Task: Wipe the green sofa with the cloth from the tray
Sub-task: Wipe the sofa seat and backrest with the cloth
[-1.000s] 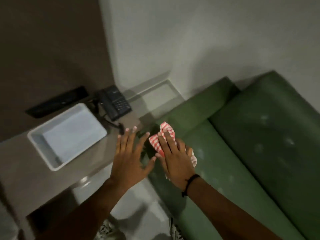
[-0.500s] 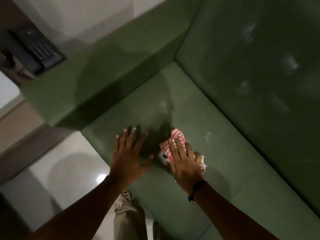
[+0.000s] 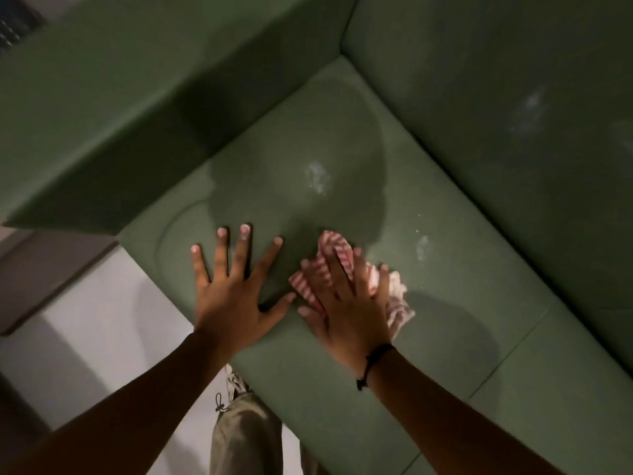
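The green sofa (image 3: 445, 337) fills most of the view, with its seat cushion in the middle, armrest at upper left and backrest at upper right. A red-and-white striped cloth (image 3: 399, 303) lies on the seat under my right hand (image 3: 346, 303), which presses flat on it with fingers spread. My left hand (image 3: 233, 289) rests flat and open on the seat just left of the cloth, holding nothing. Whitish smudges mark the seat beyond the cloth and the backrest. The tray is out of view.
The sofa armrest (image 3: 102, 108) rises at upper left and the backrest (image 3: 496, 97) at upper right. A pale floor (image 3: 92, 323) lies left of the seat's front edge. My trouser leg (image 3: 243, 437) stands against the sofa front. A dark phone corner (image 3: 13, 25) shows at top left.
The view swung from the side table with tray and phone down onto the sofa seat. Both hands moved onto the seat cushion, the right one carrying the cloth and pressing it down.
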